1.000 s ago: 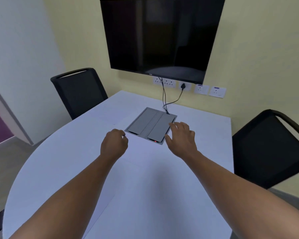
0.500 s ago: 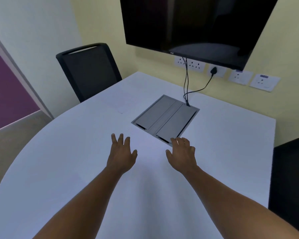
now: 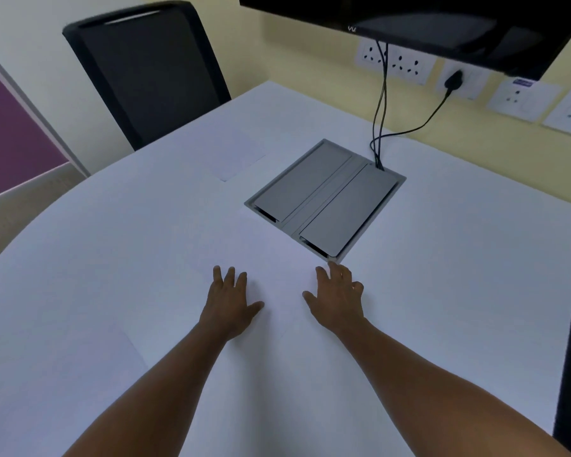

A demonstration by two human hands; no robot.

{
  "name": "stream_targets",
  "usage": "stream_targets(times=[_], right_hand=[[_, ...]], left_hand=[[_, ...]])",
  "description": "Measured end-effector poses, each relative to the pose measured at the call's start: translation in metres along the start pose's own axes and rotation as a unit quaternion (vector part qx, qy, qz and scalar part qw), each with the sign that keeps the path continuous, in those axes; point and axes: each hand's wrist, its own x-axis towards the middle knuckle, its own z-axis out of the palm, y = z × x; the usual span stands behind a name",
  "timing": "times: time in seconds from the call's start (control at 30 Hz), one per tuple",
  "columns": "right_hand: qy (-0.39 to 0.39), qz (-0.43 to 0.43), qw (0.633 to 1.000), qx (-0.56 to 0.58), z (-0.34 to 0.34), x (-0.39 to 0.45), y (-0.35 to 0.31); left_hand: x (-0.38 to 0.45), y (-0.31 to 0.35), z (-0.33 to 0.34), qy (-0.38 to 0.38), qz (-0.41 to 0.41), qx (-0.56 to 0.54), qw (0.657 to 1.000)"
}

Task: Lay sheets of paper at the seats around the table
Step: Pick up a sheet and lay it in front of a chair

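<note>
My left hand [image 3: 231,305] and right hand [image 3: 338,300] press flat, fingers apart, on a sheet of paper [image 3: 264,258] on the desk [image 3: 459,258]; another sheet [image 3: 234,153] lies by the black chair [image 3: 152,70], more seats left.

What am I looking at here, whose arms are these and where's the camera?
There is no machine here. The camera sits on a person's head, looking forward and down, so the two bare arms are that person's own. The left hand and right hand are spread open, palms down, on a sheet lying on the white table; neither grips anything. Another sheet lies by the black chair, and a third is at near left. The grey panel is a cable box set in the tabletop. A dark screen hangs on the wall.
</note>
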Motion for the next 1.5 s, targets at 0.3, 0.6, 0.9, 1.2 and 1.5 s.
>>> stream_targets(times=[0.3,0.6,0.9,1.2,1.5], right_hand=[[-0.045,0.071,0.996,0.024,0.012,0.028,0.018],[-0.030,0.063,0.997,0.042,0.019,0.027,0.015],[0.050,0.112,0.898,0.421,0.017,0.013,-0.014],[0.013,0.275,0.740,0.614,0.024,0.009,-0.032],[0.041,0.217,0.794,0.567,-0.007,-0.006,0.006]], left_hand=[[0.013,-0.013,0.009,-0.014,-0.013,0.007,1.000],[0.016,-0.012,0.016,-0.035,-0.029,-0.029,0.999],[0.018,-0.016,0.023,-0.031,-0.033,-0.035,0.998],[0.015,-0.012,0.023,-0.046,-0.043,-0.048,0.997],[0.002,0.011,0.001,0.020,-0.116,-0.219,0.969]])
